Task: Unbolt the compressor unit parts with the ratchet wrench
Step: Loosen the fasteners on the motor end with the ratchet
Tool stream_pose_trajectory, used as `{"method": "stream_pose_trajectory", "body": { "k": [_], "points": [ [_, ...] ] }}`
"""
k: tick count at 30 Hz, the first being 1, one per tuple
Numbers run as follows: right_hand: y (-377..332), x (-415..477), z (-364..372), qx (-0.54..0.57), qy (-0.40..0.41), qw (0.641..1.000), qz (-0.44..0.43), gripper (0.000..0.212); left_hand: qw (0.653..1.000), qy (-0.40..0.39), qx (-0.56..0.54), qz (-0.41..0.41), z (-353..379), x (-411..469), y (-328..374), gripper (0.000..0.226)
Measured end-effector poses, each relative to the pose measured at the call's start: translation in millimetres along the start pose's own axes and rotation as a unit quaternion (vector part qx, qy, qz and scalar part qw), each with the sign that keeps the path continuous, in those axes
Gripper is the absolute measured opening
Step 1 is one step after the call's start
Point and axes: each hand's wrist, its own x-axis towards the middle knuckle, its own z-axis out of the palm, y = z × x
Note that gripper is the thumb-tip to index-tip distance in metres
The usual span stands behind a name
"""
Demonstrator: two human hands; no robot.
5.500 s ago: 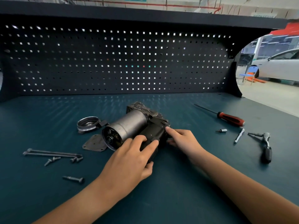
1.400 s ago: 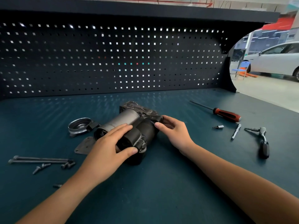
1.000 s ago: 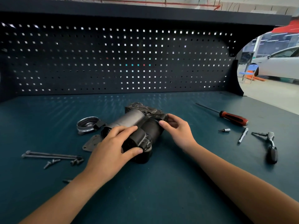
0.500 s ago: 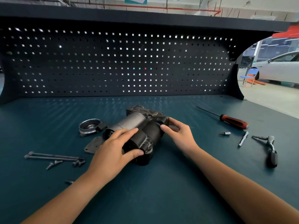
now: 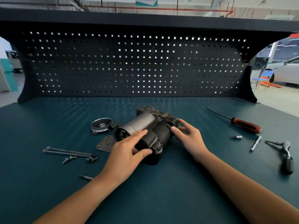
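The compressor unit is seen lying at mid-worktop, its long axis run from near left to far right. It is clasped on both sides: the grip of the left hand is curled round the dark near end, and that of the right hand is pinched on the housing at the far end. No tool is held. The ratchet wrench is found well apart by the right edge, handle toward the near edge. The right hand is nearer, so the reach is expected from there.
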Motion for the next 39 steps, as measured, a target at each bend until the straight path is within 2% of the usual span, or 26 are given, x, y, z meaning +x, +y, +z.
{"method": "stream_pose_trajectory", "body": {
  "k": [2,5,11,17,20,22,24,26,29,31,34,37,39],
  "points": [
    [0.7,0.0,0.2,0.012,0.003,1.0,0.017,0.045,1.0,0.005,-0.002,0.004,-0.2,-0.9,-0.1,0.056],
    [0.4,-0.1,1.0,0.021,0.006,1.0,0.006,0.022,1.0,0.005,0.0,0.019,-1.0,-1.1,-3.1,0.056],
    [-4.5,1.4,3.7,0.011,0.022,1.0,-0.014,0.028,0.999,-0.003,0.021,0.041,-2.4,4.0,-14.4,0.054],
    [-1.4,-1.9,0.8,0.031,0.016,0.999,-0.006,0.026,0.998,-0.069,0.015,0.0,-24.8,9.4,-2.1,0.069],
    [-0.6,-1.9,1.6,0.035,0.02,0.999,-0.009,0.023,0.998,-0.002,-0.041,-0.052,-76.5,9.5,-11.2,0.046],
    [0.1,-2.2,2.4,0.04,0.024,0.999,-0.011,0.026,0.996,0.026,-0.002,-0.087,-113.4,3.7,-25.1,0.025],
    [0.5,-2.7,2.9,0.051,0.029,0.998,-0.013,0.027,0.991,-0.009,0.064,-0.115,-137.1,-8.2,-37.8,0.023],
    [0.8,-2.6,3.1,0.057,0.031,0.998,-0.011,0.034,0.981,-0.09,0.118,-0.124,-141.6,-23.8,-44.5,0.025],
    [-0.5,-3.4,4.3,0.056,0.033,0.998,-0.006,0.04,0.961,-0.193,0.173,-0.095,-125.1,-42.1,-42.1,0.013],
    [-0.5,-4.1,4.6,0.061,0.037,0.997,0.0,0.042,0.94,-0.232,0.244,-0.06,-110.1,-45.9,-40.2,0.027],
    [1.1,-3.7,4.8,0.058,0.045,0.997,0.006,0.043,0.921,-0.232,0.313,-0.02,-93.2,-44.9,-35.3,0.03],
    [2.2,-2.8,5.9,0.061,0.045,0.997,0.006,0.043,0.92,-0.226,0.317,0.041,-92.5,-43.6,-36.5,0.029],
    [2.6,-2.6,6.0,0.072,0.046,0.996,0.003,0.044,0.921,-0.227,0.308,0.075,-106.1,-36.9,-29.0,0.039]
  ]
}}
